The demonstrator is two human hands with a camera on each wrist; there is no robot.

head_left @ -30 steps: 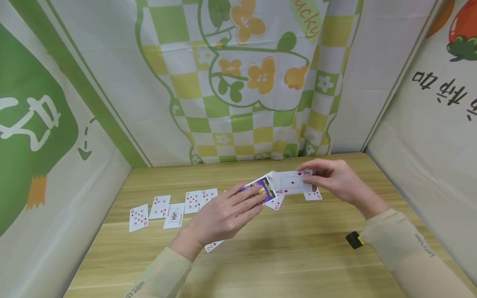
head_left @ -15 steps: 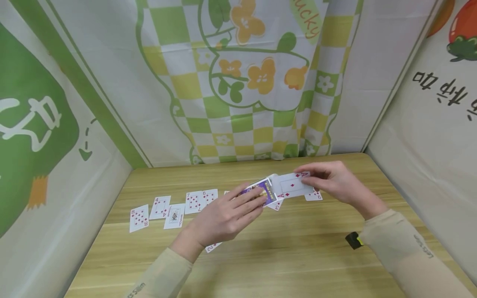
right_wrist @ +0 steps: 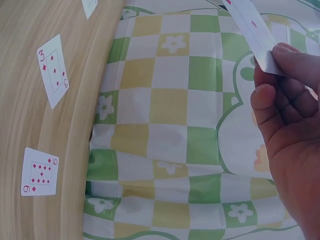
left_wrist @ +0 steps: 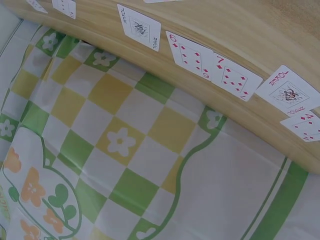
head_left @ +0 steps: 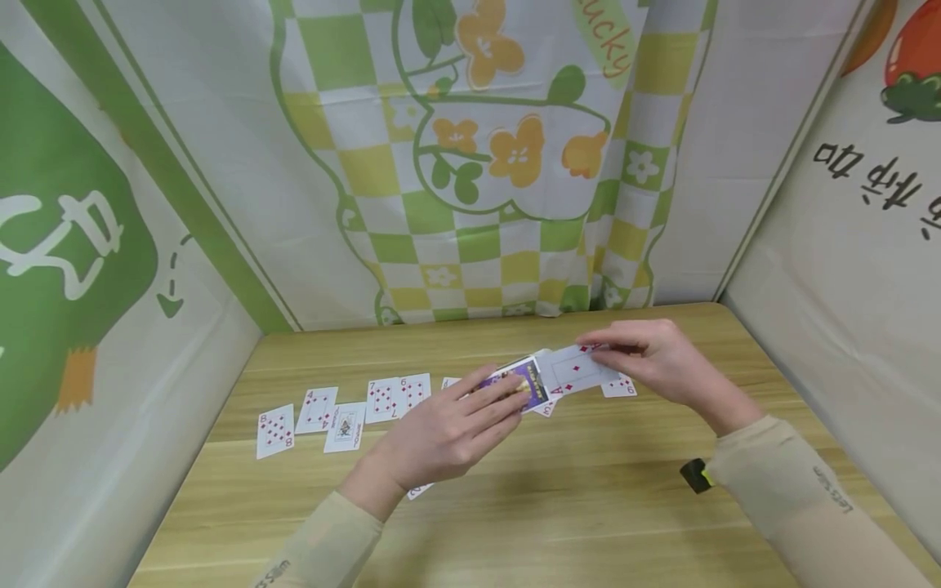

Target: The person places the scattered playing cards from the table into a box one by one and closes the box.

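My left hand (head_left: 448, 425) holds a purple card box (head_left: 540, 382), its fingers laid across the printed face and its thumb hidden underneath. The box's open end points right. Between thumb and fingers, my right hand (head_left: 654, 359) pinches the upper right end of an ace of diamonds (head_left: 576, 370), whose left end meets the mouth of the box. The right wrist view shows that pinch on the ace (right_wrist: 252, 35) above the table's level. Below the box, a three of diamonds (right_wrist: 52, 71) lies face up; a nine of diamonds (right_wrist: 40, 172) lies beside it, under the right hand in the head view.
Several face-up cards lie to the left: an eight (head_left: 275, 431), a four (head_left: 317, 409), a joker (head_left: 344, 427), a seven (head_left: 381, 399) and a six (head_left: 415, 392). A two (head_left: 421, 491) peeks out under the left wrist. A small black object (head_left: 694, 475) lies by the right sleeve.
The ace has slid slightly left and down toward the box, more of its corner now covered by the right fingers. The box has tilted a little; the left hand barely moved.
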